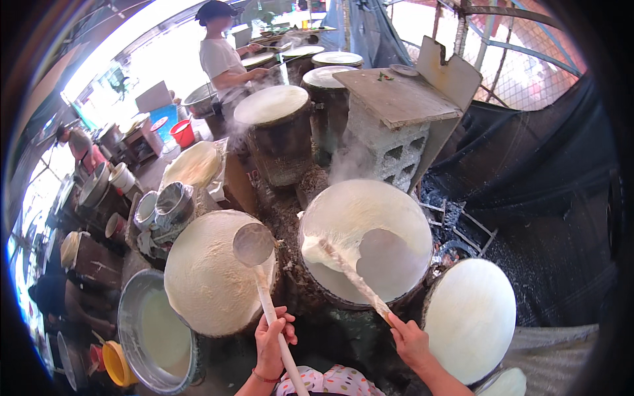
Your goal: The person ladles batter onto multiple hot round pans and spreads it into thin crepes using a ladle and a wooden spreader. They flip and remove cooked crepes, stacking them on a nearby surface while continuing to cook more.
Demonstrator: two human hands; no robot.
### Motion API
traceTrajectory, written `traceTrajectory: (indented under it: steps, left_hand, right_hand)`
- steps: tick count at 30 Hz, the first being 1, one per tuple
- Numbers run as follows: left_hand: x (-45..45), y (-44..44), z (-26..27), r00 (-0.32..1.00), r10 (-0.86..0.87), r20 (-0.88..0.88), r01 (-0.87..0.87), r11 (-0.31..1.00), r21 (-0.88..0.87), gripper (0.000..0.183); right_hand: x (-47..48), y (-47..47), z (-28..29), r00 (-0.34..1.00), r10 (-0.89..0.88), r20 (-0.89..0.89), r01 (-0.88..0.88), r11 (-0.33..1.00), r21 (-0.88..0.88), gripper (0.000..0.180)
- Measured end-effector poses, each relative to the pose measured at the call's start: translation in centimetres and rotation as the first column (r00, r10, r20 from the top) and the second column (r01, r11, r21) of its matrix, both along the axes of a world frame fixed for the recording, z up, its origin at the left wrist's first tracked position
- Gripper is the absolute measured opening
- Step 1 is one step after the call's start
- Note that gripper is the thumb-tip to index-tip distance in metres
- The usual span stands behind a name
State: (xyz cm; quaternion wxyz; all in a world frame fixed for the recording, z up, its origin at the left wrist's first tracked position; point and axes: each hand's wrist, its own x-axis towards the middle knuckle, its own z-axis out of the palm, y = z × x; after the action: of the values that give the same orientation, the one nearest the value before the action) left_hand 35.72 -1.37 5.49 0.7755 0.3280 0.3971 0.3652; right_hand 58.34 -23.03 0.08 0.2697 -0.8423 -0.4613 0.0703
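Observation:
My left hand [272, 341] grips the long pale handle of a metal ladle [253, 244]. The ladle's round bowl is over a wide vessel [210, 277] topped with a wrinkled cream-coloured layer; whether it touches is unclear. My right hand [410, 342] holds a coated wooden stick [355, 279], its far end at the white frothy layer in a steaming round vessel [369, 208]. That layer has a smooth, greyish rounded patch in it. By my right forearm stands another vessel [470, 317] with a smooth white surface.
A large metal basin [126, 341] of pale liquid stands at left, beside a yellow bucket [118, 364]. Ahead are steaming drum-like vessels [280, 141] and a board [396, 94] on concrete blocks [396, 148]. A co-worker [223, 54] stands beyond. Metal frames [460, 222] lie at right.

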Motion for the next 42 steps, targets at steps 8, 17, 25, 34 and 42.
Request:
traceTrajectory:
  steps: [8,17,25,34,42]
  left_hand:
    - [-8.8,5.1,-0.7,1.0,-0.024,-0.013,0.025,0.999,0.044,0.025]
    - [-15.5,8.4,0.2,0.999,-0.036,-0.04,0.038,0.997,0.064,0.024]
    - [-17.0,8.9,-0.1,0.983,-0.161,0.082,0.161,0.987,0.013,0.027]
    - [-17.1,7.8,0.5,0.977,-0.204,0.069,0.203,0.979,0.009,0.027]
    - [-14.5,5.6,1.3,0.971,-0.23,0.073,0.229,0.973,0.013,0.025]
  right_hand:
    - [-13.3,21.7,-8.4,0.641,-0.13,-0.757,0.556,0.759,0.339,0.034]
    - [-23.1,25.3,-4.8,0.016,-0.082,-0.997,0.813,0.581,-0.034,0.027]
    - [-24.5,19.0,-5.2,0.033,-0.058,-0.998,0.893,0.451,0.004,0.024]
    - [-24.1,20.0,-5.7,0.572,-0.387,-0.723,0.629,0.773,0.084,0.021]
    - [-21.6,10.4,-3.5,0.244,-0.389,-0.888,0.767,0.638,-0.068,0.021]
